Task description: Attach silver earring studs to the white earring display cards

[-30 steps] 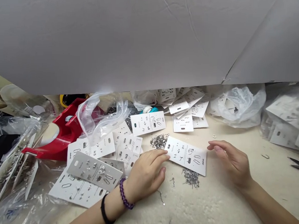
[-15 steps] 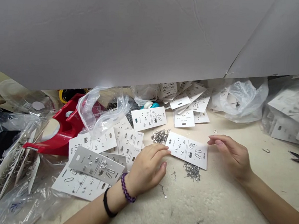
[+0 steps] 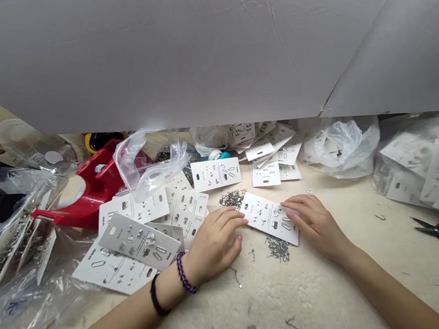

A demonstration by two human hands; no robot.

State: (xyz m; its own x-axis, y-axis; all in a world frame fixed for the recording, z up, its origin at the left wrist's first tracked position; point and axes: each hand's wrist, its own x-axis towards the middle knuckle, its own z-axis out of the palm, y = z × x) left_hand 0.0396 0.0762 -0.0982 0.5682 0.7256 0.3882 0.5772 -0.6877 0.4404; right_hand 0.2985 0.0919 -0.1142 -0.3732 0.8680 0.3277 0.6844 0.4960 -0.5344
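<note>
A cream surface (image 3: 329, 310) stretches beneath a broad grey panel (image 3: 174, 57), with bagged cards (image 3: 409, 161) at the far right and a red plastic piece (image 3: 98, 197) at the left. A white card (image 3: 261, 214) with small metal jewellery lies flat between the two hands, slightly tilted, its lower right edge just above a pile of small metal pieces (image 3: 278, 248). A second pile (image 3: 232, 198) sits by its upper left corner.

The left hand (image 3: 216, 244) is at the card's left end, fingertips at its lower left edge, fingers gently curved and close together, thumb held apart from them with a gap between. The right hand (image 3: 312, 222) reaches over the card's right end, fingers extended and lying side by side; whether it pinches the card, I cannot tell. Overlapping cards (image 3: 140, 239) lie to the left of the left hand.

Half a second ago the right hand was clear of the card, just beyond its right edge; now its fingertips overlap that end. The left hand keeps its place at the other end.
</note>
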